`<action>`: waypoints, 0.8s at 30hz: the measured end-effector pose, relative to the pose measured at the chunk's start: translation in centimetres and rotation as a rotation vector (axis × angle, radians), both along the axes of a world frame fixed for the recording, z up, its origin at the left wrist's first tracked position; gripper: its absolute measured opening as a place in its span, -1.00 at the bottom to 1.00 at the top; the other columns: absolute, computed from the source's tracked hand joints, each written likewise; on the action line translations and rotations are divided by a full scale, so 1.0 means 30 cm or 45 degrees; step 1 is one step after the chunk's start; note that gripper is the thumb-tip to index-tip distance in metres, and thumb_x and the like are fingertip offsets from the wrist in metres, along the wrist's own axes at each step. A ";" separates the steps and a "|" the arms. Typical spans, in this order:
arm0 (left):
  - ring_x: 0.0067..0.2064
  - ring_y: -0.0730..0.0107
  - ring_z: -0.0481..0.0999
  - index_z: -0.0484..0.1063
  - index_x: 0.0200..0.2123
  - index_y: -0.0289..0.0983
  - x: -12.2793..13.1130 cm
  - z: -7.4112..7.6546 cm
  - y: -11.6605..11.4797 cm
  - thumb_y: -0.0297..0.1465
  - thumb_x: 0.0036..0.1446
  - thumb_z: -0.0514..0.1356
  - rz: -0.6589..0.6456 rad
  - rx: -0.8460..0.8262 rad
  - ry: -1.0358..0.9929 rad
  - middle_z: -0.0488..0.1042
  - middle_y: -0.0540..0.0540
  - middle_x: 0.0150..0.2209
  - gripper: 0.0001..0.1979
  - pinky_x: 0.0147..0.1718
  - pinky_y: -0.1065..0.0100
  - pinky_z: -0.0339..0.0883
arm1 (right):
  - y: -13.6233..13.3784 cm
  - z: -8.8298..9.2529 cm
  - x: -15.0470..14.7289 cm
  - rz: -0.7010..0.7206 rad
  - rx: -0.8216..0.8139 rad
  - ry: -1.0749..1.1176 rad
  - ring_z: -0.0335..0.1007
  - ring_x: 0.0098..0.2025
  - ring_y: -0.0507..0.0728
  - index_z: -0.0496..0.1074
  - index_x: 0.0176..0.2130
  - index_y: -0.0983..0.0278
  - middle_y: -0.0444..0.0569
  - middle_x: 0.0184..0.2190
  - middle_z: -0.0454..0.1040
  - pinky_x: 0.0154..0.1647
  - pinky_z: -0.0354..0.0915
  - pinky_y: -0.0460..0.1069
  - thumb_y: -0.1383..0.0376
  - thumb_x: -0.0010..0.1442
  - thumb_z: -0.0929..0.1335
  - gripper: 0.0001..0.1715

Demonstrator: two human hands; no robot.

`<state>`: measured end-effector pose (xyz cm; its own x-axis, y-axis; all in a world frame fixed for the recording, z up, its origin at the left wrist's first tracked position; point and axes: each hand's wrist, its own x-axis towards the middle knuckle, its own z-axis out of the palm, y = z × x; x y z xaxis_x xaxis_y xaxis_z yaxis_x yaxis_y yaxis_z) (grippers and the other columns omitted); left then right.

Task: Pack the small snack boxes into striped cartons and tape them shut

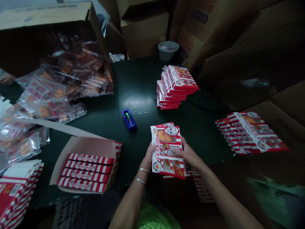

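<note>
Both my hands grip a small stack of red-and-white striped boxes (pixel 166 149) over the front of the dark green table. The top one has clear windows with food-shaped pieces behind them. My left hand (pixel 149 156) holds the left edge, its fingers partly hidden. On the right side, my right hand (pixel 187 151) wraps the edge with its thumb lying on the front. Beyond them stands a leaning pile of the same boxes (pixel 177 87). To the left, an open carton (pixel 56 168) contains several striped boxes lying in a row.
A blue tape dispenser (pixel 129 120) sits mid-table. Clear plastic packets (pixel 57 92) spill from a large cardboard box (pixel 47 16), with another person's hand (pixel 6 78) beside them. Flat striped cartons (pixel 19 190) lie front left, more boxes (pixel 252 132) right, a grey bucket (pixel 168 51) behind.
</note>
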<state>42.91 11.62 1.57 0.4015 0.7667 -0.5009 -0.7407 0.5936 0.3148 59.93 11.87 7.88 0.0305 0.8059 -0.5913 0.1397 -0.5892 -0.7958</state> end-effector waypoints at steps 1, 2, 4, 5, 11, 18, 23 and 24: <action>-0.02 -0.04 0.55 0.30 0.12 -0.35 0.008 0.009 0.004 -0.25 -0.08 0.35 -0.012 -0.010 -0.022 0.53 -0.27 0.00 -0.32 -0.02 0.09 0.42 | 0.008 0.029 0.000 0.042 0.028 -0.102 0.47 -0.02 0.33 -0.06 0.31 0.13 0.12 0.09 0.41 -0.02 0.40 0.23 0.01 -0.14 0.52 0.19; -0.03 -0.05 0.55 0.33 0.09 -0.38 0.015 0.015 0.007 -0.25 -0.08 0.33 -0.034 -0.027 -0.051 0.55 -0.28 -0.03 -0.35 -0.02 0.08 0.42 | 0.017 0.059 0.001 0.081 0.061 -0.233 0.44 0.01 0.34 -0.03 0.30 0.13 0.11 0.09 0.40 0.01 0.37 0.24 0.02 -0.14 0.51 0.17; -0.08 -0.08 0.57 0.38 0.02 -0.46 0.029 0.018 0.007 -0.19 -0.08 0.30 -0.081 -0.060 -0.123 0.58 -0.33 -0.12 -0.37 -0.03 0.05 0.41 | 0.034 0.116 0.001 0.154 0.135 -0.531 0.35 0.09 0.36 0.01 0.30 0.14 0.12 0.14 0.32 0.08 0.31 0.26 0.01 -0.14 0.49 0.14; -0.10 -0.10 0.58 0.40 -0.01 -0.49 0.037 0.013 0.005 -0.15 -0.08 0.28 -0.101 -0.071 -0.158 0.59 -0.35 -0.17 -0.36 -0.03 0.02 0.41 | 0.042 0.140 -0.003 0.198 0.155 -0.673 0.31 0.12 0.37 0.02 0.30 0.14 0.14 0.17 0.27 0.11 0.27 0.27 0.01 -0.13 0.48 0.13; 0.11 -0.09 0.43 0.42 0.01 -0.39 0.097 -0.067 -0.002 -0.12 0.08 0.16 0.066 -0.010 0.382 0.52 -0.29 0.00 -0.46 0.18 0.03 0.17 | 0.076 0.121 -0.087 0.454 0.155 -1.318 0.10 0.22 0.48 -0.08 0.35 0.30 0.28 0.24 0.09 0.15 0.16 0.32 -0.04 -0.08 0.41 0.19; 0.34 0.10 0.09 0.15 0.23 -0.27 0.163 -0.136 0.045 -0.32 0.18 0.14 0.266 -0.129 0.663 0.20 -0.24 0.28 -0.44 0.29 0.26 -0.13 | 0.055 -0.001 -0.145 0.387 0.095 -1.405 0.08 0.23 0.50 -0.19 0.36 0.38 0.32 0.28 0.03 0.11 0.19 0.32 -0.25 -0.02 0.29 0.27; 0.38 0.10 -0.06 0.18 0.20 -0.27 0.177 -0.110 0.094 -0.41 0.18 0.09 0.265 -0.096 0.754 0.13 -0.25 0.31 -0.50 0.32 0.20 -0.30 | 0.055 0.013 -0.113 0.245 0.005 -1.335 0.09 0.23 0.50 -0.18 0.35 0.42 0.38 0.23 0.12 0.14 0.16 0.29 -0.30 -0.06 0.30 0.32; 0.39 0.12 -0.12 0.21 0.18 -0.25 0.171 -0.102 0.099 -0.44 0.17 0.10 0.269 -0.070 0.780 0.10 -0.23 0.32 -0.51 0.33 0.19 -0.36 | 0.057 0.017 -0.109 0.252 0.002 -1.320 0.12 0.22 0.50 -0.17 0.34 0.40 0.37 0.22 0.14 0.12 0.17 0.30 -0.28 -0.07 0.32 0.31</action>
